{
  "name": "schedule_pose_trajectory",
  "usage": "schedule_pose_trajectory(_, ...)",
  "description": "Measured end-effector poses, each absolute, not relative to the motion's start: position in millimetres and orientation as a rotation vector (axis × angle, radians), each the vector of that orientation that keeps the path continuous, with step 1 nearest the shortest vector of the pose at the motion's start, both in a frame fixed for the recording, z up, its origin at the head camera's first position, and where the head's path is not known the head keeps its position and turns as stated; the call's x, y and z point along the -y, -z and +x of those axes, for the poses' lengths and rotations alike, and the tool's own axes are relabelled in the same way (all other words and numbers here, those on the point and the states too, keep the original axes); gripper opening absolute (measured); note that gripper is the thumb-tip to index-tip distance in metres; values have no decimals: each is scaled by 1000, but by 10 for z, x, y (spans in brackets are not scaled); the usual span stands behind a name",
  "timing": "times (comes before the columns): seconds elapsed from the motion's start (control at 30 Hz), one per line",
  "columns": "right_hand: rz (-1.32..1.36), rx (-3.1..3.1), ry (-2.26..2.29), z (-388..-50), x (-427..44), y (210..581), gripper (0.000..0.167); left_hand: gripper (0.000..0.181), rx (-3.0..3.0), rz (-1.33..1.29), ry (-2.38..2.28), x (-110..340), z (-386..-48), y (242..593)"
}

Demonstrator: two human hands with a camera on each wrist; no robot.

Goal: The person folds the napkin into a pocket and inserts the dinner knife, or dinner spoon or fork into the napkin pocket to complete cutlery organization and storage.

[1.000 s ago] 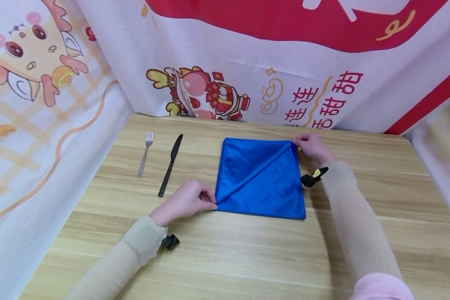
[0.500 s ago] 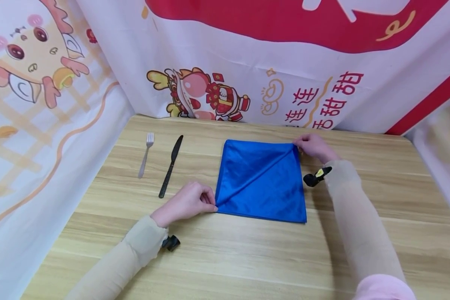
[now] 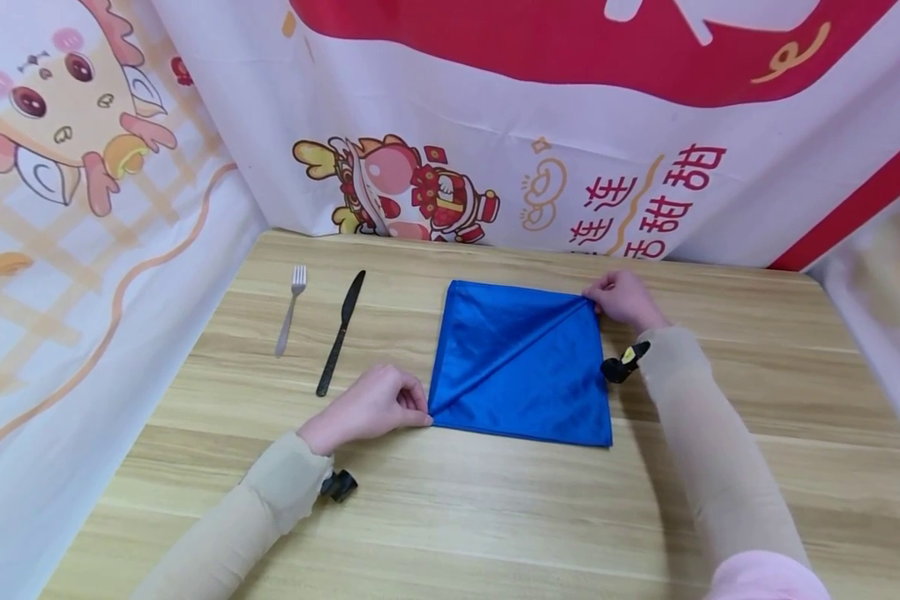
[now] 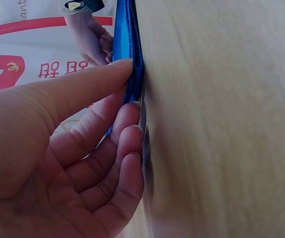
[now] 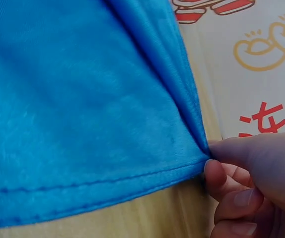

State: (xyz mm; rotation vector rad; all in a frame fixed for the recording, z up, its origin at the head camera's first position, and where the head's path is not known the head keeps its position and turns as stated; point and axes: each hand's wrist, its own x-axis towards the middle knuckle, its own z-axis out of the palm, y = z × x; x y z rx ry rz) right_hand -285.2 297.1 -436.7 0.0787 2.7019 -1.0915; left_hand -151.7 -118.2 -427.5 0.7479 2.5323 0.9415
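A blue cloth napkin [image 3: 525, 367], folded to a near square, lies on the wooden table. Its near-left corner is pinched between thumb and fingers of my left hand [image 3: 378, 404]. At the far-right corner, my right hand [image 3: 625, 298] pinches the fabric. A raised crease runs diagonally from one held corner to the other. In the left wrist view the stacked layers of the napkin [image 4: 132, 74] show edge-on by the thumb. The right wrist view shows the stitched hem of the napkin [image 5: 98, 183] gathered at my right fingertips [image 5: 214, 171].
Left of the napkin lie a black knife [image 3: 341, 333] and, beyond it, a silver fork [image 3: 291, 312]. Printed white curtains [image 3: 525, 108] hang behind the table's [image 3: 450, 533] far edge and along its left side.
Both hands keep their pinch on the napkin corners. The right hand has come slightly nearer, bringing the far-right corner with it, and the diagonal crease looks a little more pronounced.
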Motion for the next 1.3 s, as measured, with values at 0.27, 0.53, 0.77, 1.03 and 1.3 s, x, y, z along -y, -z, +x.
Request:
schedule_pose_trajectory(0.27, 128, -2757, 1094, -2853, -2947, 4410, 28, 15, -2519, 755, -877, 1201, -1523, 4249)
schedule_pose_trajectory(0.53, 103, -2720, 1152, -2833, -3003, 4412, 38, 17, -2473, 742, -865, 1142, -1537, 4217)
schedule_pose_trajectory(0.77, 85, -2641, 1199, -2781, -3051, 4337, 37, 15, -2502, 713, -925, 1111, -1573, 4236)
schedule_pose_trajectory(1.03, 94, -2734, 1159, -2788, -3009, 4352, 33, 13, -2508, 698, -915, 1071, -1592, 4258)
schedule_pose_trajectory(1.3, 146, -2791, 1126, -2840, -2974, 4393, 31, 15, -2562, 685, -889, 1038, -1617, 4289)
